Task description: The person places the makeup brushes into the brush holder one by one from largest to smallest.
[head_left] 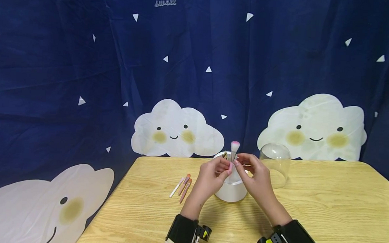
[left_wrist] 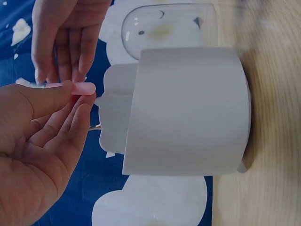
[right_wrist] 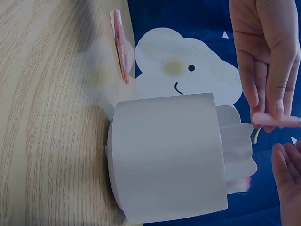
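My left hand [head_left: 213,175] pinches the pink handle of a makeup brush [head_left: 234,147] between thumb and fingers. The brush stands bristles up, with white hairs tipped in pink. Beside it, my right hand [head_left: 257,175] has its fingertips close to the ferrule and its fingers loosely bent. Below both hands is a white round holder [head_left: 231,193]; scalloped inner dividers [right_wrist: 237,143] rise above its rim in the right wrist view. A pink-tipped thing [right_wrist: 246,183] sticks out among those dividers. In the left wrist view the rounded end of the brush handle [left_wrist: 85,88] shows past my thumb.
Three slim brushes, one white [head_left: 177,187] and two pinkish with orange-brown tips [head_left: 186,191], lie on the wooden table [head_left: 140,198] to the left. A clear dome cover [head_left: 278,163] stands behind the right hand. A dark blue cloud-print curtain [head_left: 197,35] hangs behind the table.
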`<state>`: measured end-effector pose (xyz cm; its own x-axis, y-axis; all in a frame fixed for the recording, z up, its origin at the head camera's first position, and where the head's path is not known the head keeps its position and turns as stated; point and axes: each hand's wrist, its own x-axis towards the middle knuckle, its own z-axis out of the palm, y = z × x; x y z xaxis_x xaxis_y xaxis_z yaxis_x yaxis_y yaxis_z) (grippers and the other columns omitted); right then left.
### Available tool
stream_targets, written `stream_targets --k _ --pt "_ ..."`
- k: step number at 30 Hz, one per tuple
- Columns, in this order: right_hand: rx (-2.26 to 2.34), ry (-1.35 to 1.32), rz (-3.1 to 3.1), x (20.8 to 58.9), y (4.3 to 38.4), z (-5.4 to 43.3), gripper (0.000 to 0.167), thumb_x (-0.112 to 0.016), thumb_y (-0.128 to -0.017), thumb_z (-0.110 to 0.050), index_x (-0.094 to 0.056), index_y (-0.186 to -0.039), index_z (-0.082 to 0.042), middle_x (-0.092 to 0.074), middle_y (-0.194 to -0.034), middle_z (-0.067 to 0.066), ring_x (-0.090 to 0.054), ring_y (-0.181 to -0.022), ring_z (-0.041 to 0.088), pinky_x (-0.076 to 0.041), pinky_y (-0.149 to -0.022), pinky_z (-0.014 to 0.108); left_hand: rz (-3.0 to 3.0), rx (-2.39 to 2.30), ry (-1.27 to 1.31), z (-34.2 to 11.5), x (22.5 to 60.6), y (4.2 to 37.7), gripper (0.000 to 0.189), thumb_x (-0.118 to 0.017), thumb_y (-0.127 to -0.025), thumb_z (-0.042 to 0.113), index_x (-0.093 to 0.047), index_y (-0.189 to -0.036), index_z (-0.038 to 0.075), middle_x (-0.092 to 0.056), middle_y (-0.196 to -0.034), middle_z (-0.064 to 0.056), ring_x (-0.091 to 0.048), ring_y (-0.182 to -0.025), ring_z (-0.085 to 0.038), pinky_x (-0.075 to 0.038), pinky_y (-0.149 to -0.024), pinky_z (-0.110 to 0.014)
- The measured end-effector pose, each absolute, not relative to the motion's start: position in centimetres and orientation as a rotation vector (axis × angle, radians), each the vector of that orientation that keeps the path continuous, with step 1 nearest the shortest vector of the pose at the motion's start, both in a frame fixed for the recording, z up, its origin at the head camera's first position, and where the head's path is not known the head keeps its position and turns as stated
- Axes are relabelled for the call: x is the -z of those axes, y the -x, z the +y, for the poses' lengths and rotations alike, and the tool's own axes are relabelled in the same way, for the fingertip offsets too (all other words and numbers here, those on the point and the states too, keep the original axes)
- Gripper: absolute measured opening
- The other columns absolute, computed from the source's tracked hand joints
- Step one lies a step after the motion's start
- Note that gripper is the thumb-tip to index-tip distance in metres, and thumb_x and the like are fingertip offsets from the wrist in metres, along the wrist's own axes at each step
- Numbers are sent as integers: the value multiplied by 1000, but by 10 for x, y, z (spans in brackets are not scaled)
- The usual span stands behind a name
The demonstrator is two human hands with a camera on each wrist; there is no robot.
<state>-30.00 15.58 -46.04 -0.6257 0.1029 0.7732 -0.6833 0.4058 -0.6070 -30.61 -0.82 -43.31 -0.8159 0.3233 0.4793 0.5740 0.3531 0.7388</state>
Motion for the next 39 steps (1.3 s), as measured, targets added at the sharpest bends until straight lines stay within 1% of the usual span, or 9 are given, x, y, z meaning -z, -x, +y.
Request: stream_targets --k 2,4,11,15,21,25,29,34,39 --pt "-1303 -499 -1893 460 299 154 20 -73 -89 5 -68 -109 6 -70 -101 16 -63 -91 3 -52 -77 9 -2373 1436 815 -6 434 305 13 -72 -93 3 -69 -105 5 -75 -94 -7 -71 -85 -10 -55 -72 -17" --pt "-1288 -490 -1899 458 297 152 19 -73 -87 9 -68 -105 7 -70 -98 17 -63 -89 5 -52 -76 9 -2373 1429 827 -5 435 305 12 -72 -93 3 -68 -105 5 -75 -93 -7 -71 -85 -9 -55 -72 -16" --pt "-1239 -517 -1881 459 298 154 16 -75 -87 6 -69 -100 1 -70 -92 7 -62 -85 5 -51 -73 9 -2375 1395 846 -3 436 304 12 -72 -93 4 -68 -104 5 -75 -93 -7 -70 -85 -7 -55 -72 -15" --pt "-1222 -508 -1880 461 300 154 16 -76 -85 7 -69 -98 1 -70 -89 7 -62 -81 6 -51 -72 9 -2382 1392 849 -3 437 304 13 -72 -93 4 -67 -105 5 -75 -94 -6 -70 -84 -5 -55 -72 -15" --pt "-1217 -516 -1882 459 299 155 15 -76 -86 6 -69 -98 0 -69 -88 5 -61 -80 6 -50 -71 9 -2381 1415 829 -3 436 304 15 -74 -92 5 -68 -106 4 -76 -95 -7 -71 -84 -8 -55 -72 -15" --pt "-1230 -501 -1885 455 296 156 13 -75 -88 5 -68 -98 0 -68 -89 5 -61 -80 6 -50 -72 9 -2371 1409 803 -5 435 305 17 -75 -92 8 -68 -107 4 -75 -95 -6 -71 -84 -8 -55 -71 -16" --pt "-1260 -472 -1877 452 296 159 13 -75 -88 4 -68 -99 2 -68 -89 8 -61 -79 5 -50 -73 9 -2319 1399 724 -9 434 307 17 -76 -91 7 -69 -106 4 -76 -93 -6 -71 -83 -10 -56 -70 -17" --pt "-1294 -430 -1862 451 298 163 14 -74 -88 5 -68 -101 4 -69 -91 12 -61 -80 5 -50 -73 8 -2240 1401 560 -16 434 312 16 -76 -88 2 -69 -102 2 -74 -90 -8 -72 -83 -18 -57 -70 -22" --pt "-1283 -369 -1863 448 297 167 13 -73 -90 3 -68 -102 4 -69 -92 12 -60 -81 4 -49 -75 7 -2307 1368 455 -26 435 317 25 -80 -85 5 -68 -106 1 -72 -99 -12 -69 -91 -25 -59 -79 -33"
